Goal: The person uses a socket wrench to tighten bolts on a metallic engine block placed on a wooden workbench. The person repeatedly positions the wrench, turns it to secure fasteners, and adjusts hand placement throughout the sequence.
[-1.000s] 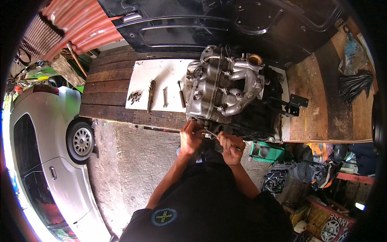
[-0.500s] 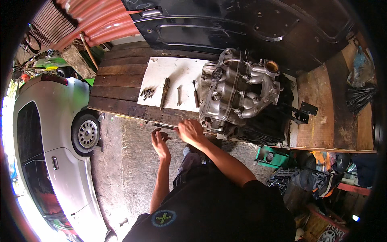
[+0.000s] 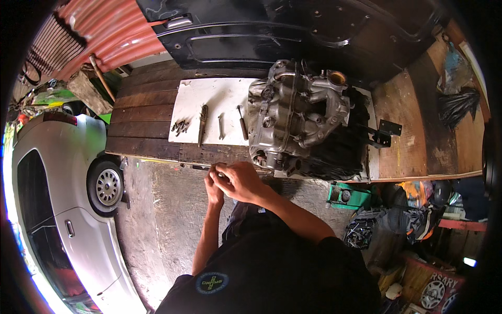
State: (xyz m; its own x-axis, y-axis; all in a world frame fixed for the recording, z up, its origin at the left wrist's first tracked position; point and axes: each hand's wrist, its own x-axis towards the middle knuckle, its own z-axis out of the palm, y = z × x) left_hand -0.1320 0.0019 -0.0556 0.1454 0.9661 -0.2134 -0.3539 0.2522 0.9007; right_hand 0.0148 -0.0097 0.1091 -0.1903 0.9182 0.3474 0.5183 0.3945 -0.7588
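My left hand (image 3: 214, 190) and my right hand (image 3: 243, 181) meet in front of the bench's near edge. The fingers of both are bent together at one spot, and whatever they hold is hidden or too small to make out. Just past them, a thin dark bar (image 3: 199, 167) shows along the edge. On a white board (image 3: 188, 97) lie several small dark bolts (image 3: 180, 127), a dark long-handled tool (image 3: 202, 123), a wrench (image 3: 220, 126) and a slim tool with a brown handle (image 3: 243, 127). Right of these sits a metal engine (image 3: 280, 125) with curved intake pipes.
A wooden bench (image 3: 141, 112) runs across, with a black vehicle panel (image 3: 235, 47) standing behind it. To the left is a silver car (image 3: 68, 178). A metal bracket (image 3: 384, 135) juts beside the engine; a green jack (image 3: 350, 196) stands on the floor below.
My left hand has risen and closed in against my right hand; before, they were apart with its fingers loosely curled. The whole view has shifted slightly, moving the bench leftward.
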